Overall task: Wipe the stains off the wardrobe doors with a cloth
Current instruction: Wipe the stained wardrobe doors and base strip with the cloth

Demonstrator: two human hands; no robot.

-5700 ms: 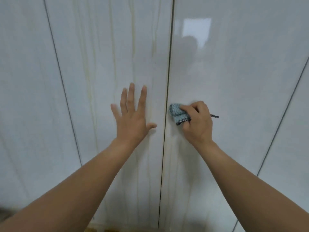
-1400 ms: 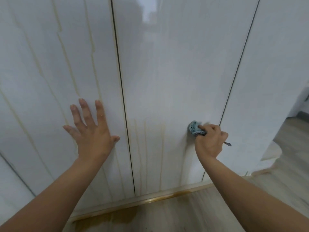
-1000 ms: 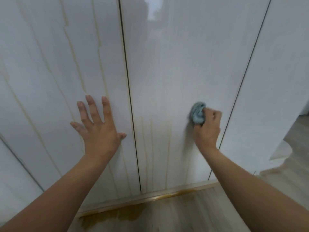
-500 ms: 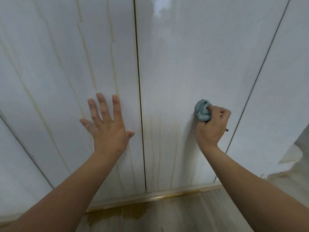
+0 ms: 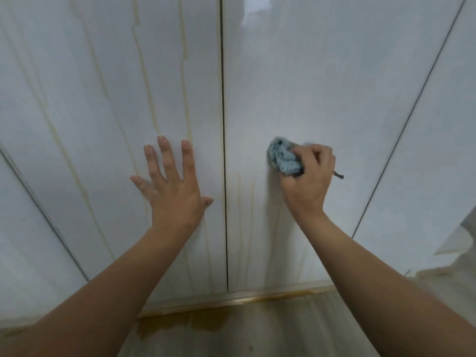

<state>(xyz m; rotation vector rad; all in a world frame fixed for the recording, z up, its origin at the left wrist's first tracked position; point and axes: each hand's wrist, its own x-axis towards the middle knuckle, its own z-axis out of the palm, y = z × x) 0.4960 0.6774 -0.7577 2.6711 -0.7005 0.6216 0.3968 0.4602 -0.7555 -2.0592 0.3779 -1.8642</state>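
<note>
Two hands meet the wardrobe doors (image 5: 223, 60). The left hand (image 5: 175, 194) lies flat on the left door (image 5: 77, 124), fingers straight and spread, with the thumb pointing at 3 o'clock toward the seam (image 5: 223, 104). The right hand (image 5: 309, 181) has its fingers curled round a bunched blue-grey cloth (image 5: 283, 158), which juts from the fist at 10 o'clock and presses against the right door (image 5: 334, 73), just right of the seam. Faint yellowish streaks (image 5: 246, 215) on the right door lie at 6 to 7 o'clock from the cloth. Their long axis is vertical, and they run down to the door's lower edge. The right hand is the nearer one and already holds the cloth, so the next stroke is judged to be a downward pass along that axis, shifted slightly toward the seam. Bolder drip lines (image 5: 144, 73) cross the left door at 9 to 11 o'clock from the cloth, beyond the seam and partly under the left hand; reaching them probably requires that hand to lift. A brown puddle (image 5: 195, 323) sits on the floor (image 5: 296, 331) at 6 o'clock, below the seam.
</note>
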